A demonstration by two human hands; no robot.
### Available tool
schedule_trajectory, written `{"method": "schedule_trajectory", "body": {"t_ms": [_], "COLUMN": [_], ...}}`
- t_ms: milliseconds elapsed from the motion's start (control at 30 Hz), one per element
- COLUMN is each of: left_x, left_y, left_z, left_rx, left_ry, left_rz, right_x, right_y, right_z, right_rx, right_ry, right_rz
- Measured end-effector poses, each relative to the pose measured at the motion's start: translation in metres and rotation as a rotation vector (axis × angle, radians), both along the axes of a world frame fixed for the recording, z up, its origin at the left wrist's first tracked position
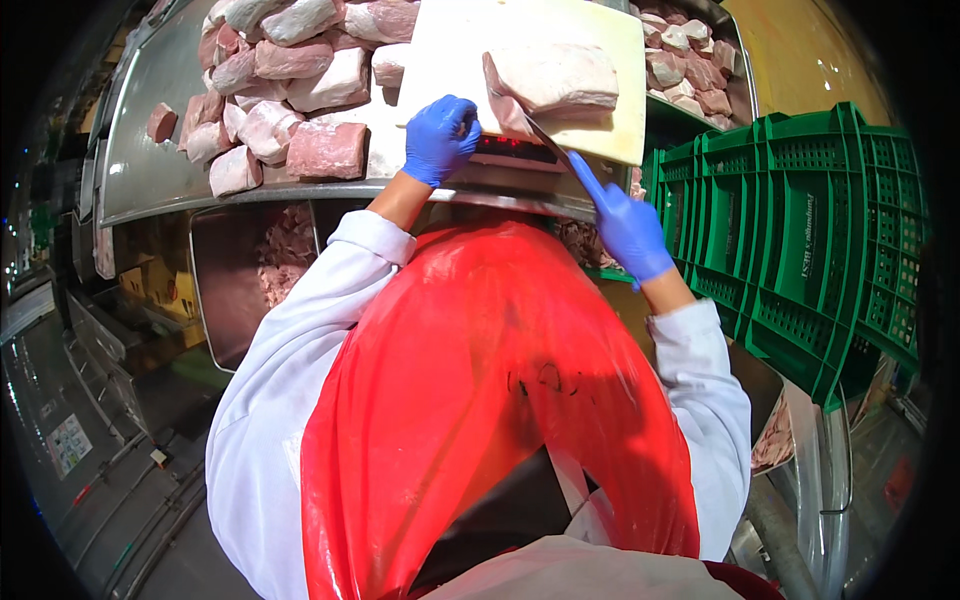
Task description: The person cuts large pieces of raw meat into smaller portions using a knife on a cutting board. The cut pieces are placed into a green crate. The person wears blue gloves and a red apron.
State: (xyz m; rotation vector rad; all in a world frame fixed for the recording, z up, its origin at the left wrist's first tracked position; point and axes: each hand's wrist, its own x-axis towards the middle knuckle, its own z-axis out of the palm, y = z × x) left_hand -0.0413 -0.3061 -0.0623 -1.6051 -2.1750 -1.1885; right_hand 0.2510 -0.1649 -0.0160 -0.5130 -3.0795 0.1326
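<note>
My right hand (628, 228), in a blue glove, grips a knife (552, 145), its forefinger stretched toward the blade. The blade's tip end meets a hanging flap at the left end of a pale, fat-covered piece of meat (560, 75). That piece lies on a white cutting board (450, 50), near its front right side. My left hand (440, 140), also gloved in blue, is curled into a fist by the board's front left corner, apart from the meat. Nothing shows in its fingers.
Several blocks of meat (325, 150) are heaped on the metal table (140, 140) at left. A tray of smaller chunks (690, 65) sits back right. Green crates (790, 240) stand close to my right arm. A metal bin (225, 270) is below the table's edge.
</note>
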Motion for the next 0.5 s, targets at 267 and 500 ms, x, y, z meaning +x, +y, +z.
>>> {"method": "schedule_trajectory", "body": {"t_ms": [267, 500], "left_x": [-0.002, -0.047], "left_y": [0.008, -0.020], "left_z": [0.043, 0.000], "left_rx": [0.059, -0.208], "left_ry": [0.184, 0.231], "left_rz": [-0.223, -0.467], "right_x": [0.053, -0.114], "right_y": [0.000, -0.031], "right_z": [0.002, 0.027], "right_rx": [-0.497, -0.484], "right_ry": [0.409, 0.517], "right_rz": [-0.180, -0.393]}}
